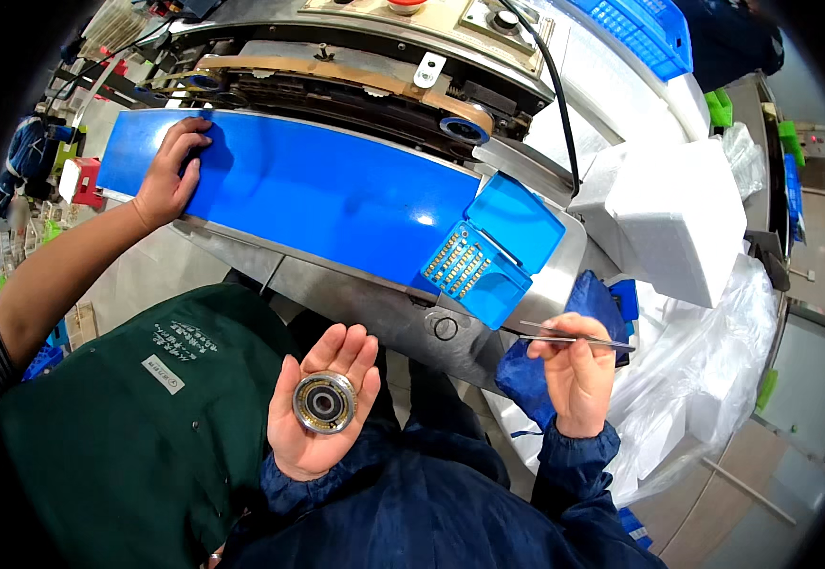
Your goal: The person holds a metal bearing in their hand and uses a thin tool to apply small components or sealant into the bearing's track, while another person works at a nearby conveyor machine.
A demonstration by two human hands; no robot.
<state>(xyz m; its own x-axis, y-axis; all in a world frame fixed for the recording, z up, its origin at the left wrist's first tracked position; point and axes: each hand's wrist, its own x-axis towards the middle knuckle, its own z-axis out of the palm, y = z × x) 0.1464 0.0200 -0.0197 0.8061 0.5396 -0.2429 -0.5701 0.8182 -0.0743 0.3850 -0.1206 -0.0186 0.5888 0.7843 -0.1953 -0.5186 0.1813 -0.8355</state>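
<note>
My left hand (322, 403) lies palm up at the lower middle, cradling a round metal wheel (324, 402) with a dark centre and brass-coloured ring. My right hand (575, 373) pinches a pair of metal tweezers (578, 337), their tips pointing left toward an open blue plastic case (493, 248) with rows of small metal type pieces. The case rests on the right end of a blue conveyor belt (317, 185).
Another person in a green apron (128, 427) stands at my left, one hand (170, 171) on the belt's left end. Behind the belt is a sealing machine (355, 66) with a black cable. White foam blocks (678, 209) and clear plastic bags (716, 379) crowd the right.
</note>
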